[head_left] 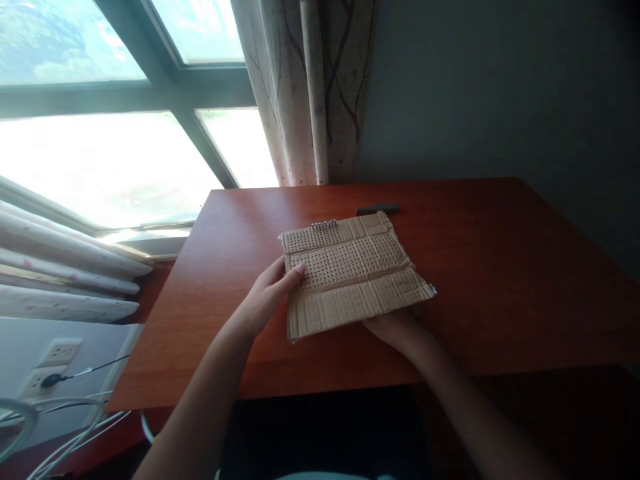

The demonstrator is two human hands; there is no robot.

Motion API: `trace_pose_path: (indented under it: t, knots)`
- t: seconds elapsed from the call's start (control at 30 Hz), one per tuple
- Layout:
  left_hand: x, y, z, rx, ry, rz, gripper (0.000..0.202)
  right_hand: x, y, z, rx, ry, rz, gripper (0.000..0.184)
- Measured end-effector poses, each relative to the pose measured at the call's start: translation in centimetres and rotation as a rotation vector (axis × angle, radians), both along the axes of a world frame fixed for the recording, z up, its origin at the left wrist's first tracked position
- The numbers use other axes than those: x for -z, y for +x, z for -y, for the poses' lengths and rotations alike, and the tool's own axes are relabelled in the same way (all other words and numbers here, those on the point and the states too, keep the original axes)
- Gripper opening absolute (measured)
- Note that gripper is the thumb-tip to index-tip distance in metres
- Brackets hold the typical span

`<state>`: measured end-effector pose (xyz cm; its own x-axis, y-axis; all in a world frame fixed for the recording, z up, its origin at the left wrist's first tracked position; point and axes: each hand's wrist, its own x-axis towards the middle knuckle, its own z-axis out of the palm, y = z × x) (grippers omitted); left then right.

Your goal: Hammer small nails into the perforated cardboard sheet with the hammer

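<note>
A creased brown cardboard sheet [350,263] with rows of small punched holes is held tilted above the desk. Its left edge is gripped by my left hand [267,293], the thumb lying on top and the other fingers behind. From below, my right hand [393,328] reaches under the front edge; its fingers are hidden by the cardboard. Along the far edge stands a short row of small pale and dark pieces [324,224], too small to name. A tiny whitish bit [433,289] shows at the right corner.
Beyond the cardboard, a dark flat bar [377,209] lies on the reddish-brown wooden desk [500,287]. A bright window [100,160] and curtains [295,87] border the left and back. Wall sockets [55,367] with a plug and white cables [75,443] are at lower left.
</note>
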<state>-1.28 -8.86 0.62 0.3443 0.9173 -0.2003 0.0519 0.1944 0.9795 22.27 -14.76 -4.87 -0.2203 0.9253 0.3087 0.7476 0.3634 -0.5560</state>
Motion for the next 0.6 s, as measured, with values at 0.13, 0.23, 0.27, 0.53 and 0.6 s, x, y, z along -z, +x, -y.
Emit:
trace_pose_path:
  t: [0.13, 0.23, 0.27, 0.53, 0.6]
  knots:
    - [-0.4, 2.1, -0.5, 0.014, 0.065, 0.029, 0.053, -0.1, 0.6, -0.3, 0.153, 0.039, -0.017, 0.058]
    - [-0.7, 4.1, -1.9, 0.075, 0.114, 0.045, 0.051, 0.0, 2.3, -0.6, 0.174, 0.108, -0.037, 0.057]
    - [-0.6, 5.0, -2.5, 0.098, 0.135, 0.045, 0.050, 0.1, 3.1, -0.7, 0.188, 0.139, -0.037, 0.055]
    - [0.8, 15.2, -7.4, 0.189, 0.260, 0.001, 0.044, 1.2, 11.2, -2.8, 0.434, 0.198, -0.109, 0.056]
    - [1.2, 17.7, -8.0, 0.203, 0.268, -0.044, 0.043, 1.7, 12.8, -3.6, 0.491, 0.207, -0.149, 0.059]
